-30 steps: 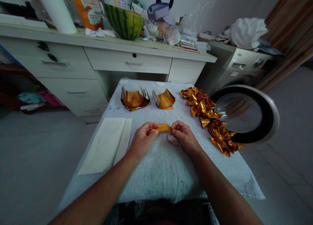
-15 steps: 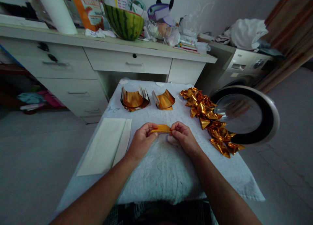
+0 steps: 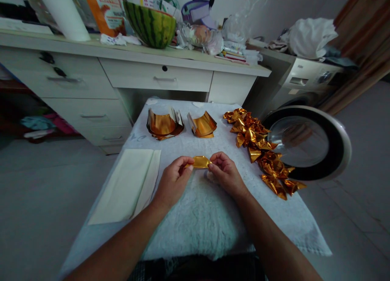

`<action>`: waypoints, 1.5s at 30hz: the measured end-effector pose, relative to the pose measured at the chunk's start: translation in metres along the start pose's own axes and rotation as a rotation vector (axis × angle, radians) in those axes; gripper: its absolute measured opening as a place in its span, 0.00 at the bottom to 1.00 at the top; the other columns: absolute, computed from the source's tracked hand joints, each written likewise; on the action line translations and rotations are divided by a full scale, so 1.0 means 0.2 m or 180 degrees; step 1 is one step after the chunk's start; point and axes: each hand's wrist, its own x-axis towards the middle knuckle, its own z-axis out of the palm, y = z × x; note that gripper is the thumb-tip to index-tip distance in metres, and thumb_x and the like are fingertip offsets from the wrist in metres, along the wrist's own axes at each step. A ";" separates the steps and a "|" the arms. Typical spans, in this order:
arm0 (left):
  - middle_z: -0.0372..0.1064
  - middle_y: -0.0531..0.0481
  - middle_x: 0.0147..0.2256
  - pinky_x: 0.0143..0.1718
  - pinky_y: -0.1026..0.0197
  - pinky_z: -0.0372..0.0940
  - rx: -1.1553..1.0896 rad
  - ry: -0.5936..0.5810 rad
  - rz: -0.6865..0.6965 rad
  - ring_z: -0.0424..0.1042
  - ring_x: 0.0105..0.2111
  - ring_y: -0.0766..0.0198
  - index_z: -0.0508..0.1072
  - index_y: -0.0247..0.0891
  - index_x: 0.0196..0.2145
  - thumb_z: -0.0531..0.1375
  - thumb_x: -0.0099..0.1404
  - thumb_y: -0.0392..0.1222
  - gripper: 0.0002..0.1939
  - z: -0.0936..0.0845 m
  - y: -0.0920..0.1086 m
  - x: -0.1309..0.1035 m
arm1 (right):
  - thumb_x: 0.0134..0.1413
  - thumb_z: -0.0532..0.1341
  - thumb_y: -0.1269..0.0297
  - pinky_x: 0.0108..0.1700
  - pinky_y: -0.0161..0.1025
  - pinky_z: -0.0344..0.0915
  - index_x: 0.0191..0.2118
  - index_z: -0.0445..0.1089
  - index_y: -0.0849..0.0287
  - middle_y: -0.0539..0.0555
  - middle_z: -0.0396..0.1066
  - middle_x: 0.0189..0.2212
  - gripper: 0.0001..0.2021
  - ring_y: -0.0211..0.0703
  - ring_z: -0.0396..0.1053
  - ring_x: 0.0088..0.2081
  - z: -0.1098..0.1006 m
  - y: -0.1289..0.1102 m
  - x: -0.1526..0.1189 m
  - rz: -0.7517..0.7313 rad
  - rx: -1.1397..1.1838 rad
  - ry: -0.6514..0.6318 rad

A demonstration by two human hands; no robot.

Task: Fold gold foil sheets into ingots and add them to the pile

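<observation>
Between my two hands, just above the cloth-covered table [image 3: 201,216], is a small folded strip of gold foil paper [image 3: 201,162]. My left hand [image 3: 175,179] pinches its left end between thumb and fingers. At the right end, my right hand [image 3: 227,173] grips it the same way. Beyond the hands stand two stacks of curved gold foil sheets, a larger stack [image 3: 164,124] on the left and a smaller stack [image 3: 203,125] beside it. A row of folded gold foil pieces [image 3: 254,138] runs down the table's right side.
Folded pale paper [image 3: 122,183] lies at the table's left. Right of the table, a washing machine's round door [image 3: 343,147] hangs open close to the foil row. Behind is a white drawer counter [image 3: 158,75] with a cut watermelon [image 3: 149,27] and plastic bags.
The foil strip has turned so that more of its broad, shiny face shows. Both hands keep their pinch on its ends; the view has shifted slightly.
</observation>
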 end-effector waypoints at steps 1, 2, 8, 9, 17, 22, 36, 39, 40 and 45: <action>0.73 0.51 0.36 0.38 0.61 0.63 0.0059 0.0001 0.0041 0.71 0.35 0.62 0.72 0.39 0.41 0.57 0.65 0.42 0.08 0.00 0.00 0.00 | 0.53 0.66 0.56 0.22 0.29 0.56 0.38 0.63 0.56 0.44 0.65 0.25 0.14 0.31 0.60 0.21 0.00 0.00 0.00 -0.0018 -0.0047 0.0001; 0.72 0.52 0.34 0.36 0.62 0.62 0.0098 -0.0011 0.0050 0.71 0.34 0.62 0.72 0.39 0.41 0.57 0.65 0.42 0.08 0.00 0.00 0.00 | 0.54 0.65 0.56 0.22 0.30 0.56 0.39 0.64 0.56 0.45 0.65 0.26 0.13 0.31 0.60 0.21 0.00 0.00 0.00 -0.0044 -0.0125 0.0009; 0.66 0.58 0.26 0.28 0.64 0.57 0.0176 0.0040 -0.0048 0.65 0.24 0.65 0.69 0.41 0.47 0.59 0.62 0.40 0.14 -0.01 0.00 0.01 | 0.59 0.57 0.61 0.26 0.31 0.56 0.41 0.65 0.56 0.47 0.68 0.27 0.07 0.34 0.62 0.25 -0.01 0.02 -0.01 -0.0311 -0.0727 0.0188; 0.66 0.58 0.26 0.28 0.64 0.57 0.0214 0.0034 -0.0053 0.65 0.25 0.65 0.69 0.41 0.47 0.58 0.63 0.40 0.14 -0.01 0.00 0.01 | 0.60 0.57 0.62 0.27 0.31 0.56 0.42 0.64 0.55 0.47 0.69 0.28 0.06 0.34 0.62 0.25 -0.02 0.02 -0.01 -0.0326 -0.0793 0.0205; 0.72 0.55 0.28 0.29 0.62 0.57 0.0630 0.0010 -0.0071 0.68 0.25 0.63 0.71 0.41 0.44 0.56 0.64 0.41 0.11 -0.03 0.00 0.01 | 0.56 0.59 0.67 0.30 0.35 0.59 0.41 0.66 0.53 0.49 0.69 0.28 0.06 0.39 0.65 0.29 -0.02 0.04 -0.01 -0.0393 -0.1448 0.0414; 0.74 0.53 0.29 0.29 0.61 0.59 0.0819 -0.0050 -0.0065 0.71 0.27 0.61 0.72 0.41 0.42 0.56 0.64 0.42 0.09 -0.03 0.01 0.00 | 0.56 0.60 0.66 0.31 0.36 0.60 0.38 0.68 0.54 0.50 0.69 0.28 0.04 0.41 0.66 0.30 -0.01 0.03 0.00 -0.0445 -0.1627 0.0451; 0.73 0.52 0.33 0.35 0.60 0.65 0.1121 -0.0030 -0.0003 0.73 0.31 0.61 0.71 0.40 0.44 0.54 0.63 0.36 0.12 -0.01 0.02 0.00 | 0.53 0.56 0.72 0.33 0.35 0.61 0.36 0.67 0.57 0.49 0.68 0.27 0.06 0.39 0.65 0.30 0.00 0.01 -0.01 -0.0503 -0.2289 0.0391; 0.74 0.50 0.36 0.40 0.58 0.65 0.1464 -0.0141 0.0156 0.74 0.36 0.60 0.70 0.40 0.43 0.53 0.64 0.33 0.12 -0.01 0.03 0.00 | 0.53 0.56 0.72 0.35 0.36 0.60 0.34 0.67 0.57 0.49 0.67 0.27 0.05 0.40 0.65 0.31 0.01 0.00 -0.01 -0.0587 -0.2492 0.0407; 0.74 0.50 0.37 0.41 0.58 0.65 0.1572 -0.0186 0.0218 0.74 0.38 0.59 0.70 0.40 0.43 0.52 0.64 0.32 0.12 -0.01 0.03 -0.01 | 0.53 0.56 0.72 0.35 0.36 0.60 0.34 0.68 0.57 0.50 0.67 0.27 0.05 0.40 0.65 0.32 0.01 -0.01 -0.01 -0.0599 -0.2569 0.0424; 0.74 0.50 0.37 0.42 0.58 0.64 0.2006 -0.0341 0.0509 0.73 0.39 0.59 0.69 0.41 0.42 0.52 0.64 0.28 0.13 0.00 0.00 -0.01 | 0.53 0.58 0.73 0.36 0.37 0.58 0.33 0.69 0.57 0.51 0.67 0.26 0.05 0.43 0.64 0.33 0.02 -0.01 -0.01 -0.0567 -0.2996 0.0486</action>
